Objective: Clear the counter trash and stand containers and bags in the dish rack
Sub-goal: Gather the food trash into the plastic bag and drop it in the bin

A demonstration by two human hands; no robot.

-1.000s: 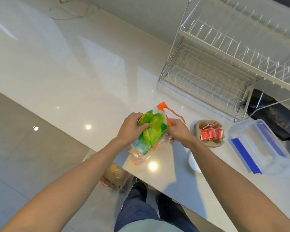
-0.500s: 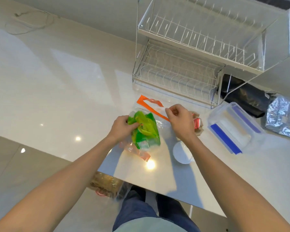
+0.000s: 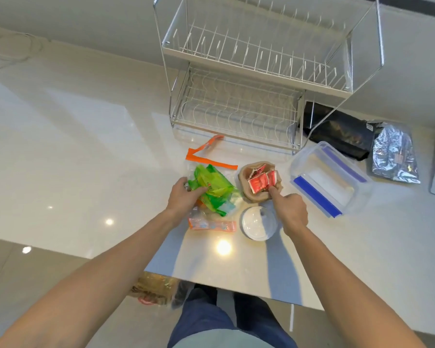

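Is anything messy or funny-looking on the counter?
Yes. Crumpled green wrappers sit in a loose pile under the left hand, and the clear container with blue clips lies on the counter while the dish rack holds nothing.

Home kitchen: glossy white counter (image 3: 86,146), two-tier wire dish rack (image 3: 249,79), plastic food container (image 3: 329,182).

Counter (image 3: 86,146): dish rack (image 3: 249,79) at the back; wrappers (image 3: 211,189) in front, left; bowl (image 3: 246,187) of sachets (image 3: 260,182) beside them; lid (image 3: 258,223), apparently, nearer; lidded box (image 3: 327,179) right; two bags (image 3: 342,131) behind it.
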